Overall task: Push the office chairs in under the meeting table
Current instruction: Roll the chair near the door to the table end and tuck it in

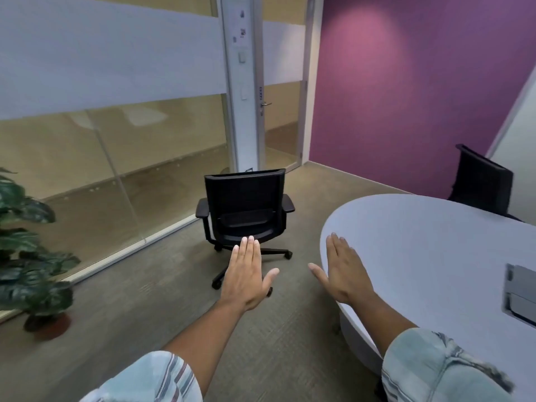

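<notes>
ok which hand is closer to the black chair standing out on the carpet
Left. The left hand is stretched flat toward the black chair, short of its seat. The right hand is off to the chair's right, by the table edge.

The room is floored with grey-brown carpet. The left side is closed by a glass wall, across which a frosted band is run. Beyond it, a glass door with a metal handle is set in a pale frame. The far side is formed by a purple wall, lit from above by a soft pool of light. A potted plant is placed by the glass at the left.
</notes>
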Demonstrator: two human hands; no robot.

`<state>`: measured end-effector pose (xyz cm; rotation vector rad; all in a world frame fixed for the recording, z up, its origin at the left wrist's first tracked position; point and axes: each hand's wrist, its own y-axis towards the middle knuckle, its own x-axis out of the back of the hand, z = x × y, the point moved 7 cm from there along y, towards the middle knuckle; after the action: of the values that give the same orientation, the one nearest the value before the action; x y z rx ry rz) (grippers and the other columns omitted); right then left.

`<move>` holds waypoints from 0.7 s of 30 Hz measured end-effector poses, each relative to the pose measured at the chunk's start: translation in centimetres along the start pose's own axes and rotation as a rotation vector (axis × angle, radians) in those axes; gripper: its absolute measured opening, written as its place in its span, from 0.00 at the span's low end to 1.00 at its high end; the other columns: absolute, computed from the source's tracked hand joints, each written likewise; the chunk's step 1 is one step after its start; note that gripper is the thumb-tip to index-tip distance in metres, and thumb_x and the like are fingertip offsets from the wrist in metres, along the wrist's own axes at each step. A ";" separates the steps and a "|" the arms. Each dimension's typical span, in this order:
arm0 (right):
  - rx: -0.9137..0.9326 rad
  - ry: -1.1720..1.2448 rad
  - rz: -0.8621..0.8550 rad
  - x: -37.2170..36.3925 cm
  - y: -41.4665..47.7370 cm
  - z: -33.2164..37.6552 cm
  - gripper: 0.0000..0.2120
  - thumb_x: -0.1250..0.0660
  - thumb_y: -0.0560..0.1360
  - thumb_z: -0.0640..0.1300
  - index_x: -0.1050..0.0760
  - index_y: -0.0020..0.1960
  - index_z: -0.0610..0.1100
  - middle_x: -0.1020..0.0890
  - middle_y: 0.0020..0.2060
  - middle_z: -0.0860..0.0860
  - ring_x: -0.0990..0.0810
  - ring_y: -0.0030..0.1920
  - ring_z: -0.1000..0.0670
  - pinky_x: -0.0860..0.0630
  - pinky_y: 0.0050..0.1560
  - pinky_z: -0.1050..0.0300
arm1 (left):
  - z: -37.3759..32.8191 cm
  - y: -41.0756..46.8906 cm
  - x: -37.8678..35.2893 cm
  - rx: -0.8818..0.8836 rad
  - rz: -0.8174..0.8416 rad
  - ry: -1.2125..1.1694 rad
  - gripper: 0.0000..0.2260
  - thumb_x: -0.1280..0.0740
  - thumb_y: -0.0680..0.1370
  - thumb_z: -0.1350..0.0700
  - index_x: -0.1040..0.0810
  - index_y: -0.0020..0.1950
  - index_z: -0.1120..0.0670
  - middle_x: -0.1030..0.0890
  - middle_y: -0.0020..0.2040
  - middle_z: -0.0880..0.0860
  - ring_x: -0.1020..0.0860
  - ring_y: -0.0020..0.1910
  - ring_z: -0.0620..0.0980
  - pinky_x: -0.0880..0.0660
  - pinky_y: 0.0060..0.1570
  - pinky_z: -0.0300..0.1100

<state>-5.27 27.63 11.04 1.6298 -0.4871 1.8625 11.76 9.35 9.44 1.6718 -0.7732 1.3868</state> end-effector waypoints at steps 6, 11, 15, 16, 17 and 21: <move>0.124 0.034 0.053 -4.1 6.8 5.0 0.47 0.60 0.81 0.75 0.60 0.88 0.43 0.57 0.88 0.44 0.58 0.87 0.42 0.52 0.87 0.41 | 6.6 2.3 -2.1 0.096 0.031 0.002 0.43 0.59 0.83 0.30 0.59 0.86 0.61 0.57 0.88 0.60 0.62 0.86 0.55 0.60 0.85 0.55; 0.208 0.046 0.066 -7.3 13.1 8.0 0.48 0.62 0.81 0.75 0.59 0.87 0.41 0.54 0.88 0.43 0.56 0.87 0.42 0.54 0.86 0.43 | 11.6 5.9 -4.0 0.149 0.033 0.027 0.43 0.60 0.83 0.29 0.58 0.86 0.61 0.56 0.88 0.60 0.61 0.86 0.56 0.59 0.85 0.55; 0.254 0.070 0.075 -9.6 19.3 9.4 0.50 0.66 0.79 0.77 0.60 0.87 0.42 0.55 0.88 0.44 0.58 0.87 0.44 0.54 0.86 0.43 | 14.8 10.6 -5.1 0.190 0.037 0.039 0.44 0.63 0.82 0.29 0.57 0.86 0.61 0.55 0.87 0.61 0.61 0.86 0.56 0.59 0.85 0.55; 0.266 0.075 0.075 -9.9 21.1 9.7 0.51 0.67 0.78 0.78 0.60 0.87 0.43 0.55 0.88 0.44 0.58 0.87 0.44 0.54 0.86 0.43 | 15.5 12.0 -5.3 0.197 0.036 0.036 0.44 0.63 0.82 0.29 0.56 0.86 0.61 0.54 0.87 0.61 0.60 0.86 0.56 0.59 0.85 0.55; 0.279 0.078 0.082 -10.2 23.0 9.8 0.51 0.68 0.78 0.78 0.60 0.87 0.43 0.55 0.88 0.44 0.58 0.87 0.44 0.54 0.87 0.43 | 16.2 13.4 -5.5 0.204 0.042 0.038 0.44 0.63 0.82 0.28 0.56 0.86 0.61 0.55 0.88 0.61 0.61 0.86 0.56 0.59 0.85 0.55; 0.295 0.079 0.074 -11.1 30.2 9.8 0.51 0.68 0.78 0.78 0.61 0.87 0.43 0.55 0.88 0.44 0.58 0.87 0.43 0.53 0.87 0.43 | 18.4 19.0 -6.3 0.218 0.053 0.081 0.45 0.66 0.81 0.28 0.58 0.86 0.60 0.57 0.87 0.60 0.62 0.86 0.55 0.62 0.85 0.53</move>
<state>-17.07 -3.33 5.42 1.7355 -0.2496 2.1262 3.09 -16.17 5.87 1.7582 -0.6437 1.6135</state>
